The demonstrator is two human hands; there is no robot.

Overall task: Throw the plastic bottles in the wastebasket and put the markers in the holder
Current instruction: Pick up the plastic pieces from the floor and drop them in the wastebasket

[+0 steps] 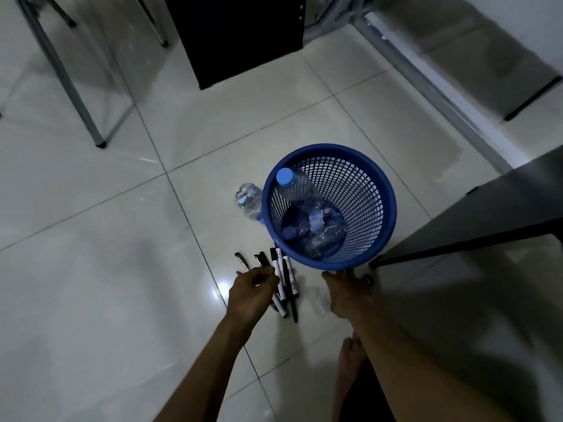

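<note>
A blue mesh wastebasket stands on the tiled floor. Inside it, a clear plastic bottle with a blue cap leans above other crushed bottles. One crushed bottle lies on the floor against the basket's left side. Several black and white markers lie in a loose bunch in front of the basket. My left hand is over their left part with its fingers curled; whether it grips any is unclear. My right hand lies flat, fingertips at the basket's base. A small dark round object shows beside it.
A black table leg and top run along the right of the basket. A black cabinet stands at the back, metal chair legs at the left. My bare foot is on the floor behind my right arm.
</note>
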